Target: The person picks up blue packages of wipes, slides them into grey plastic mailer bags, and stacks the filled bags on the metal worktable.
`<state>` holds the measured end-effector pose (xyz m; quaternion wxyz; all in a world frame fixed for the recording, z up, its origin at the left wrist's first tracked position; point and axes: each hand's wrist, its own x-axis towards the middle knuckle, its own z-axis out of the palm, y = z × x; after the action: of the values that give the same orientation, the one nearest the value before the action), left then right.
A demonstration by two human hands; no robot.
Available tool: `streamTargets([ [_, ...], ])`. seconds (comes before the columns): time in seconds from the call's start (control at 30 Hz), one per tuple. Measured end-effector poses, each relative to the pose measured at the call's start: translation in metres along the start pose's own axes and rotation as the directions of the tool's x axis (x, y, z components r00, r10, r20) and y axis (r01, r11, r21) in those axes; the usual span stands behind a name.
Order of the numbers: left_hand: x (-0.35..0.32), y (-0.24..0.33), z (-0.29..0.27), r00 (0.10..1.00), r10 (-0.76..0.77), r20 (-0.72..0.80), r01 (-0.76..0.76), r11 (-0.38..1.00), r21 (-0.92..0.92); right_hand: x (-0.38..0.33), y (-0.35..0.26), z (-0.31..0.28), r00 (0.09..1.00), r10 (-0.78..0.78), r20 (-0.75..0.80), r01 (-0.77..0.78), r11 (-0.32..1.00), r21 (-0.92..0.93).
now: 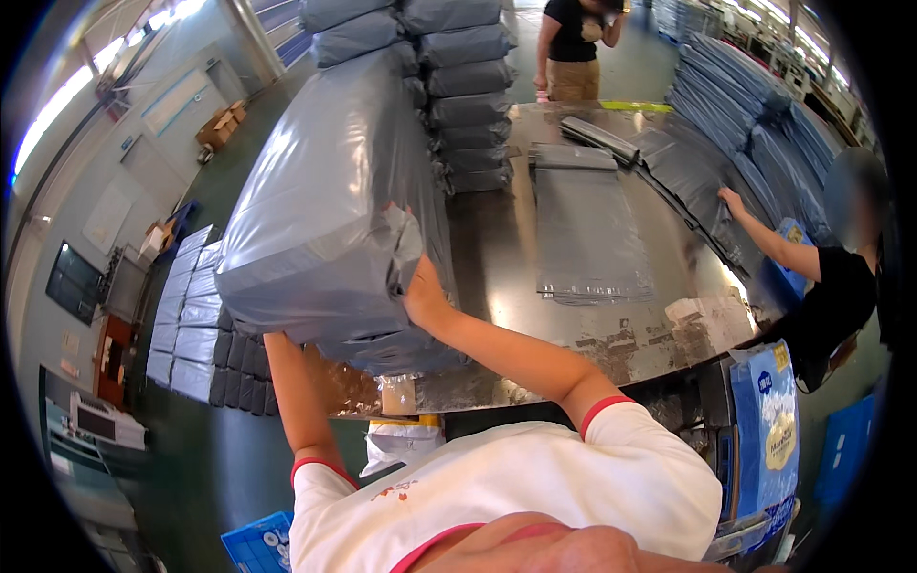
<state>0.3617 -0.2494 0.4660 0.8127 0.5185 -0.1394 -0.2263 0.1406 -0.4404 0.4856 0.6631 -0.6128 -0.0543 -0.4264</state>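
Note:
A large bundle wrapped in shiny grey plastic (315, 181) stands tilted in front of me, over the left edge of the metal table (497, 239). My right hand (425, 294) is closed on the gathered, crumpled plastic at the bundle's near right corner. Beneath the near left corner reaches my left hand (275, 340), its fingers hidden by the bundle. More grey plastic (382, 353) shows directly below it. Right of the bundle, a flat stack of grey plastic bags (587, 224) lies on the table.
Tall piles of grey wrapped bundles (468, 91) rise behind. More packs (196, 325) stand on the floor at left. At right a co-worker's hand (734, 202) touches a dark plastic sheet (683, 172). Another person (573, 48) stands beyond the table. A blue-white package (764, 430) is near my right side.

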Motion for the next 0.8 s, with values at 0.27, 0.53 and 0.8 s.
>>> streamTargets([
  [0.27, 0.042, -0.038, -0.008, 0.999, -0.033, 0.011, 0.033, 0.999, 0.015, 0.01, 0.017, -0.027, 0.995, 0.102, -0.01, -0.102, 0.994, -0.04],
  [0.53, -0.028, -0.215, -0.119, 0.961, 0.124, -0.246, -0.122, 0.992, 0.026, -0.204, 0.098, -0.334, 0.892, 0.325, -0.315, -0.445, 0.499, -0.744],
  [0.8, -0.183, -0.383, -0.086, 0.148, -0.986, -0.076, 0.867, 0.092, 0.49, -0.341, -0.12, -0.649, 0.564, 0.038, -0.825, -0.118, -0.985, -0.126],
])
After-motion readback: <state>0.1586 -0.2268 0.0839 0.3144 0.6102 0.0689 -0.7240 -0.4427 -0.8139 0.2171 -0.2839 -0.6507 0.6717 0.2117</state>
